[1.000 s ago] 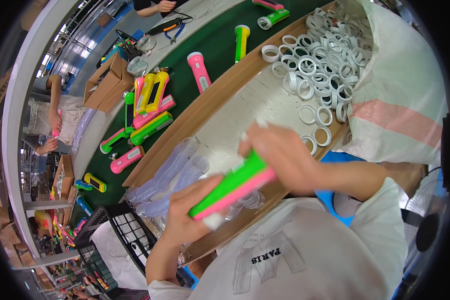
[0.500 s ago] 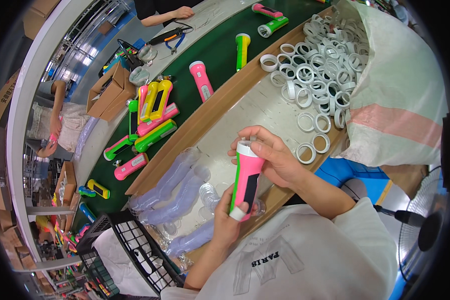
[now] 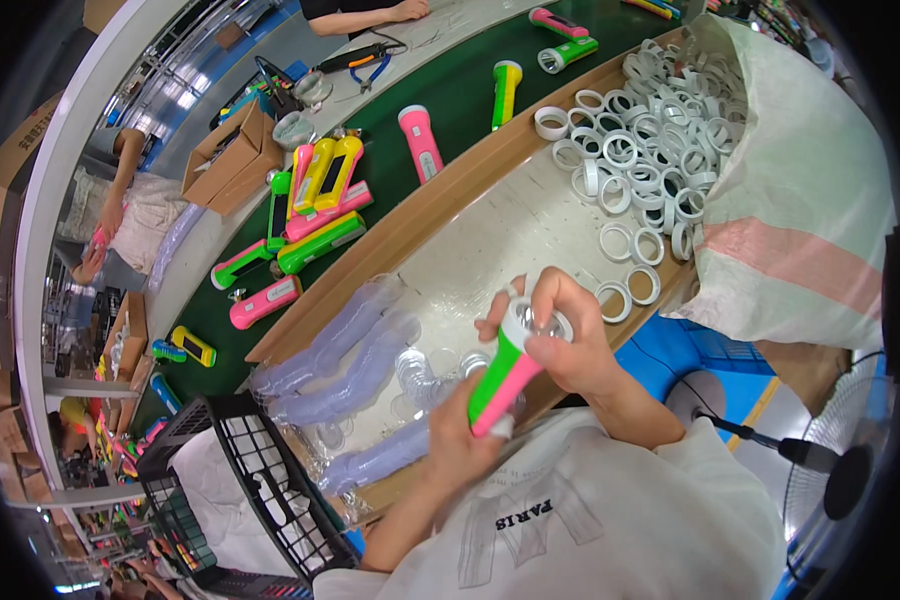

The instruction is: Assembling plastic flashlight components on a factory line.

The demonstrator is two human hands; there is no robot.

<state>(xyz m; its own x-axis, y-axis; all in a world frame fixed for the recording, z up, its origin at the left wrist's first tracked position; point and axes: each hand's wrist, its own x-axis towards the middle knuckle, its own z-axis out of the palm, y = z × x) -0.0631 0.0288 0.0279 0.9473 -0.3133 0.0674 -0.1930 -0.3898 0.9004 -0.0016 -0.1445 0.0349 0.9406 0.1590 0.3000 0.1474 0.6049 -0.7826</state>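
A pink and green flashlight (image 3: 506, 378) is tilted in front of my chest, its white-ringed head up and to the right. My left hand (image 3: 460, 440) is wrapped round its lower end. My right hand (image 3: 570, 340) grips the head, with thumb and fingers at the white ring (image 3: 515, 327) and the clear lens area. Whether the ring is loose or seated I cannot tell. Behind the flashlight lie stacks of clear round lenses (image 3: 335, 365) in bluish sleeves. White plastic rings (image 3: 660, 150) are heaped at the far right of the worktop.
A cardboard strip (image 3: 410, 235) divides the worktop from a green belt carrying several flashlights (image 3: 320, 245). A white woven sack (image 3: 790, 190) stands at right, a fan (image 3: 840, 460) below it. A black crate (image 3: 270, 490) sits at lower left. Co-workers' arms (image 3: 370, 18) show beyond.
The flashlight has turned and tipped, so its head now faces up toward me and more green shows. My right hand has shifted slightly right and down with it, still at the head.
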